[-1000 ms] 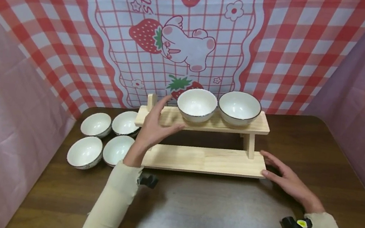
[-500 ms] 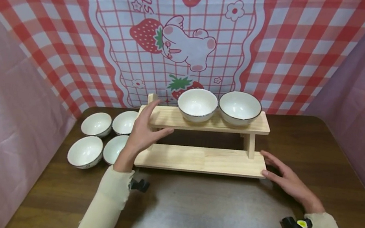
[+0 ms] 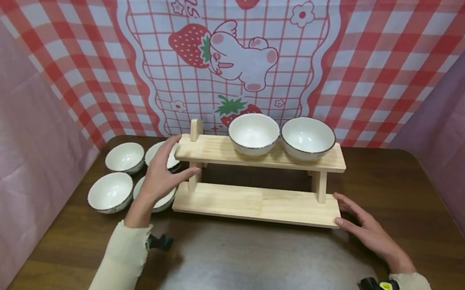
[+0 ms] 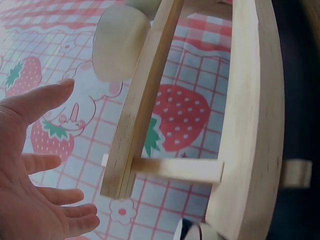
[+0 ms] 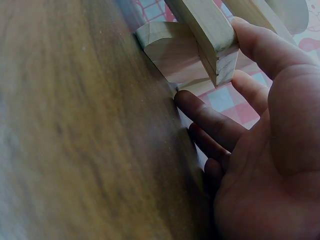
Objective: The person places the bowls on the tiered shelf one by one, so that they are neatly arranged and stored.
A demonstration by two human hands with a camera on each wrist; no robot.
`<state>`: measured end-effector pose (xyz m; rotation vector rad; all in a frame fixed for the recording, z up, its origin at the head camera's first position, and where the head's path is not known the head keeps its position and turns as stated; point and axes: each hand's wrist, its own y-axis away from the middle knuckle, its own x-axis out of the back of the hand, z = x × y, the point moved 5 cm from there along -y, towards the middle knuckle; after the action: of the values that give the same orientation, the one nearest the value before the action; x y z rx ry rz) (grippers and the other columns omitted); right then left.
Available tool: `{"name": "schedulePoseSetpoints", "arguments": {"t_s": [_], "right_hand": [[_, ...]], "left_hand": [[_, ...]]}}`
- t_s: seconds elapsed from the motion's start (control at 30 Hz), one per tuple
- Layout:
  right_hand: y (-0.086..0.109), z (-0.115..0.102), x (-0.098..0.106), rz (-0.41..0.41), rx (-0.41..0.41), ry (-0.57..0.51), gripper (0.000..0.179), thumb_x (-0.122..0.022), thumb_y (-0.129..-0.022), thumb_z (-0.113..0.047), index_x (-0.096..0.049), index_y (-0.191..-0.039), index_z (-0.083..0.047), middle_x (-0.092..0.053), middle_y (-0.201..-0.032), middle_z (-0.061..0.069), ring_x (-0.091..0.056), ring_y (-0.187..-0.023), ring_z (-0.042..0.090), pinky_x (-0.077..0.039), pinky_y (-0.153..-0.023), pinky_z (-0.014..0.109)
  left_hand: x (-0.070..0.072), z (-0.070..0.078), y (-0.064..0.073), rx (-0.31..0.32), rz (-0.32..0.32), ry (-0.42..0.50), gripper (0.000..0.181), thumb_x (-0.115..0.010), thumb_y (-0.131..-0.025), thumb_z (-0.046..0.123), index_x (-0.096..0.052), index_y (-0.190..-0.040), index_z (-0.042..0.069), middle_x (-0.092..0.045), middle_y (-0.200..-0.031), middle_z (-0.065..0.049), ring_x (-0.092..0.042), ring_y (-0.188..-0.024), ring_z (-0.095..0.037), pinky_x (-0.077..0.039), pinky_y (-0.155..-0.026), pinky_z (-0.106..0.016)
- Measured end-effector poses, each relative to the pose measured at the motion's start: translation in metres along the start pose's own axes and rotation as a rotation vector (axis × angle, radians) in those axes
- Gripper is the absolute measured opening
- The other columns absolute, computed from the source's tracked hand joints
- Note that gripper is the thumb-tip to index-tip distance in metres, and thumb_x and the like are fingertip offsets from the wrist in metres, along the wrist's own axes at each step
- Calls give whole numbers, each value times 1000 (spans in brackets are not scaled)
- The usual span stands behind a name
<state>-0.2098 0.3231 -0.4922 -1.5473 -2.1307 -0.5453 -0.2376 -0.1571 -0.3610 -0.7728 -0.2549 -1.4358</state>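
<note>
A two-tier wooden display stand (image 3: 255,203) stands on the table. On its upper shelf sit two white bowls side by side, a left bowl (image 3: 253,135) and a dark-rimmed right bowl (image 3: 308,139). My left hand (image 3: 158,181) is just off the stand's left end, thumb and fingers spread, holding nothing. In the left wrist view, a gap shows between the left hand (image 4: 30,200) and the upper plank (image 4: 142,110). At the lower shelf's right end, my right hand (image 3: 367,232) has its thumb and fingertips against the plank end (image 5: 227,62), fingers loosely extended.
Several more white bowls (image 3: 110,191) stand grouped on the table at the left, two of them partly hidden by my left hand. A strawberry-print checked cloth (image 3: 251,26) hangs behind the brown wooden table (image 3: 407,193). Pink curtains (image 3: 11,130) close off both sides.
My left hand has moved left and down, from beside the left bowl on the upper shelf to past the stand's left end. The right hand and the bowls have stayed in place.
</note>
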Motion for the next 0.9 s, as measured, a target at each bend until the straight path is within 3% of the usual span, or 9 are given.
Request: {"name": "schedulePoseSetpoints", "arguments": {"t_s": [0.2, 0.7, 0.9], "right_hand": [[0, 0, 0, -1, -2, -6, 64, -56, -103, -30, -26, -159, -21, -36, -156, 21, -32, -118, -12, -39, -99, 64], [0, -1, 0, -2, 5, 3, 64, -55, -103, -30, -26, -159, -20, -36, -156, 21, -32, -118, -13, -40, -99, 62], [-1, 0, 0, -3, 6, 8, 64, -55, -103, -30, -26, -159, -20, -36, -156, 21, -32, -118, -12, -40, -99, 62]], "left_hand": [[12, -14, 7, 58, 7, -50, 91, -82, -81, 27, -33, -156, 12, -29, -163, -18, -26, -152, -37, -26, -120, -61], [49, -49, 26, 105, 82, -98, 88, -83, -79, 23, -37, -152, 4, -39, -158, -20, -33, -149, -36, -26, -123, -51], [69, -62, 35, 192, 95, -171, 87, -80, -82, 26, -35, -153, 5, -38, -158, -21, -33, -148, -38, -27, -122, -54]]}}
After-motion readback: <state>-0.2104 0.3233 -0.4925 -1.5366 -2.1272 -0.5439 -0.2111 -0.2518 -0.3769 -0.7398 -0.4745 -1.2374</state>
